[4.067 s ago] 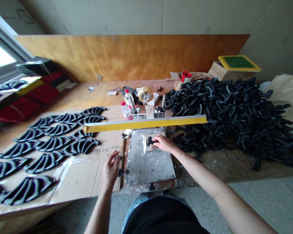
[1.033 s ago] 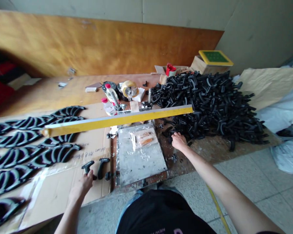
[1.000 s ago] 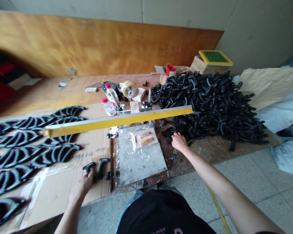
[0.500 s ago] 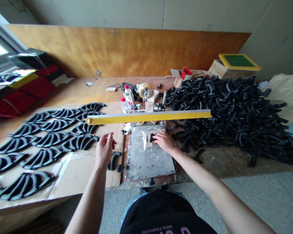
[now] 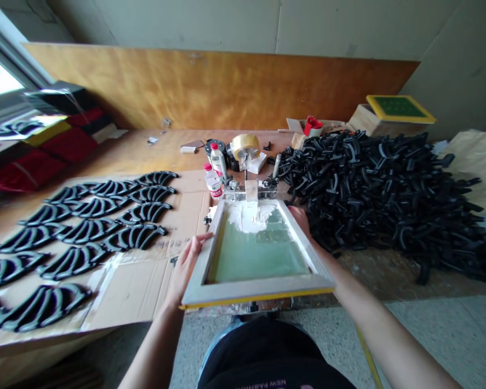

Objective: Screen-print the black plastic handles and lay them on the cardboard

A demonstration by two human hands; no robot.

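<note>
A silk-screen frame [image 5: 193, 294] now slopes toward me over the work plate, with green mesh and a patch of white ink [image 5: 249, 219] near its hinged far end. Beside its left edge is my left hand [image 5: 191, 259], fingers loosely stretched and their tips at the frame's side. I cannot tell whether they press on it. My right hand [image 5: 300, 219] is at the right edge, its fingers hidden behind the frame. The plate and the small black part seen on it earlier are covered by the screen.
A large heap of black curved plastic parts [image 5: 380, 189] covers the right of the table. Rows of black fan-shaped pieces [image 5: 81, 229] lie on cardboard [image 5: 133, 286] at left. Red-capped bottles [image 5: 214, 181] and a tape roll [image 5: 245, 146] stand behind the frame.
The screen frame has swung down from nearly edge-on to cover the plate. My left hand has moved right to its side; my right hand has shifted right and away from me.
</note>
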